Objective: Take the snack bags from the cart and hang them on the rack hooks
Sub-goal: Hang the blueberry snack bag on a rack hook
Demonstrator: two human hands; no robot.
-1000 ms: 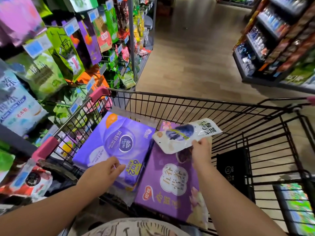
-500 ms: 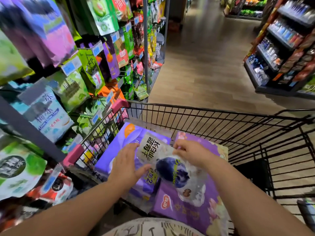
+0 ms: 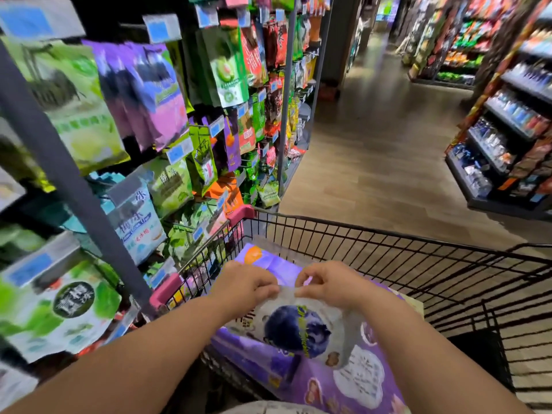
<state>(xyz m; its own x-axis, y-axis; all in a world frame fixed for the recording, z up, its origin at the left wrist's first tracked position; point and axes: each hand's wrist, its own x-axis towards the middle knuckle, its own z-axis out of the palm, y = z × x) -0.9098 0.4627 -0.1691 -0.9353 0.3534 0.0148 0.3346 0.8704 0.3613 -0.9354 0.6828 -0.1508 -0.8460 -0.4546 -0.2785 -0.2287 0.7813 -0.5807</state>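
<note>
A white snack bag point(image 3: 298, 327) with a large blueberry picture hangs over the black wire cart point(image 3: 418, 258). My left hand point(image 3: 245, 283) pinches its top edge on the left. My right hand point(image 3: 325, 282) pinches the same edge on the right, so the bag hangs upright between both hands. The rack point(image 3: 167, 130) with hooks full of hanging snack bags stands close on the left of the cart.
Purple packs point(image 3: 343, 380) lie in the cart under the bag. A grey upright post point(image 3: 62, 171) of the rack runs down the left. Blue price tags stick out from the hooks. A wooden aisle floor point(image 3: 388, 162) stretches ahead, with drink shelves point(image 3: 507, 138) on the right.
The bag has been turned upright and both hands have shifted to its top edge. The view has tilted up and towards the rack.
</note>
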